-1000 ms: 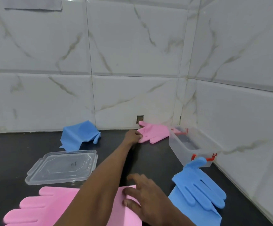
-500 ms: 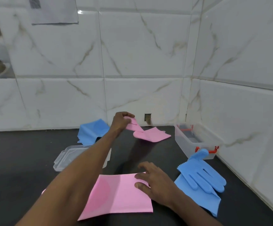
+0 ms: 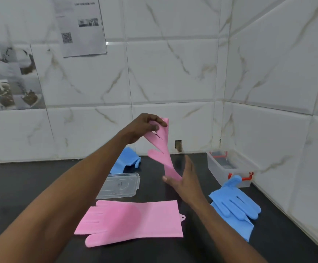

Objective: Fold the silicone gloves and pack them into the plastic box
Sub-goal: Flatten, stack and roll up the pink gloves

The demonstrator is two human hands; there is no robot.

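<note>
head view: left hand [image 3: 146, 126] raised in front of the tiled wall [image 3: 173, 76], fingers pinched shut on the top edge of a pink glove [image 3: 161, 147] that hangs down in the air, thumb lobe out to the left. right hand [image 3: 184, 177] lower down, fingers spread apart and flat, touching the bottom end of that hanging glove (contact only, no closed grip to be seen). on the black counter [image 3: 21, 186] near the camera, a second pink glove [image 3: 131, 221] lying flat, fingers to the left, cuff with a small loop to the right. to the right of it, a blue glove [image 3: 236, 207] lying flat, doubled over on itself, one fingertip touching the clear plastic box [image 3: 230, 168], which sits open in the corner against the right wall, red clips at its near and far ends. clear lid [image 3: 119, 186] flat on the counter just behind the flat pink glove. another blue glove [image 3: 126, 161] crumpled near the back wall, partly hidden behind the left forearm. printed sheet of paper [image 3: 82, 25] stuck on the wall above.
</note>
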